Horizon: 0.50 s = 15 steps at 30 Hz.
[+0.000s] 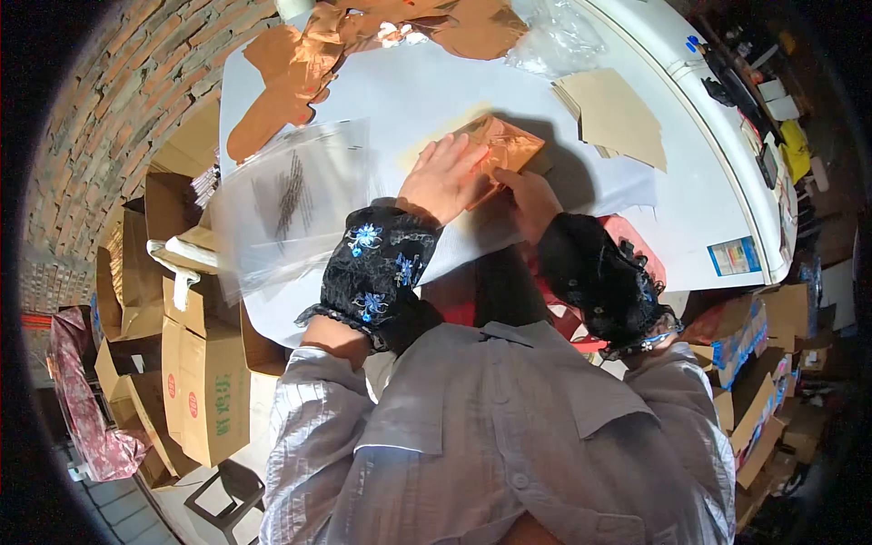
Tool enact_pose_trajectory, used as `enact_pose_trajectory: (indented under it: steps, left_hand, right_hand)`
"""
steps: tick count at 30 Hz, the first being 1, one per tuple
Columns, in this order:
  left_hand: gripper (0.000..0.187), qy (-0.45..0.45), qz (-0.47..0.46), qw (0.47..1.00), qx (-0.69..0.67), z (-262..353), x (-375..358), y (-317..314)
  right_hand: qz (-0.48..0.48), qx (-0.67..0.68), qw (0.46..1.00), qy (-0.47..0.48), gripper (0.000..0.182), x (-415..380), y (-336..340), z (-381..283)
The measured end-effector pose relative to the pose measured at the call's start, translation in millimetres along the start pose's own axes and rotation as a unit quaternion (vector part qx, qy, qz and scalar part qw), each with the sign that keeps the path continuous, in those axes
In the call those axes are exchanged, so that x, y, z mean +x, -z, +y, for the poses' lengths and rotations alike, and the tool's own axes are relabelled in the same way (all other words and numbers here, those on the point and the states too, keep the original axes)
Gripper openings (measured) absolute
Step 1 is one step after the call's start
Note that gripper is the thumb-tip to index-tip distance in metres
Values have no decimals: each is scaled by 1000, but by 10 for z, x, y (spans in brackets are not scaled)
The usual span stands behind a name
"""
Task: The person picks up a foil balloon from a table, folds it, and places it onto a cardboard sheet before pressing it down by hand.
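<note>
A flat, shiny copper-coloured piece (516,145) lies at the middle of the white table (400,100). My left hand (445,179) rests on its left part with the fingers stretched out. At its lower right edge, my right hand (530,202) pinches the near corner between thumb and finger. Something pale and flat shows under the piece. Left of my hands lies a stack of clear plastic bags (295,195) with dark printing. Black sleeve covers with blue flowers cover both forearms.
Copper-coloured sheets (282,82) lie at the table's back left. Crumpled clear plastic (559,41) and beige cards (613,118) are at the back right. Cardboard boxes (213,381) stand on the floor at left, with more boxes (758,409) at right. A brick wall rises at left.
</note>
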<state>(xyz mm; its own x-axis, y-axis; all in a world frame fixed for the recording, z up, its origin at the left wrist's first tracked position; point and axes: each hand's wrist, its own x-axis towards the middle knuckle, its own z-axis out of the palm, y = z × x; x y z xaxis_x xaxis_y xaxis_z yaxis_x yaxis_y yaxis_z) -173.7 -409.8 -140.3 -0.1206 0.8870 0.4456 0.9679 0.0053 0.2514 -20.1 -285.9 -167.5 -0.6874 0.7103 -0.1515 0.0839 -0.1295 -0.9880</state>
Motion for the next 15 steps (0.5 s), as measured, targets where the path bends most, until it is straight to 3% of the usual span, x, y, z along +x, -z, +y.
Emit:
enact_pose_trajectory:
  steps: [2,5,10,14,15]
  left_hand:
    - [46,4,12,1000,-6,12,13,-13]
    - [55,4,-9,1000,-13,50,-5,56]
    - [73,-2,-57,998,19,56,-11,102]
    - [79,8,-76,997,10,88,4,147]
    - [81,9,-80,997,11,92,8,149]
  right_hand:
    - [2,24,995,-101,34,-162,31,-374]
    - [20,69,996,-56,44,-212,124,-433]
    - [6,-158,987,-37,28,86,570,-144]
    - [57,-291,955,-27,45,24,688,-245]
    - [79,-365,927,39,44,-29,684,-334]
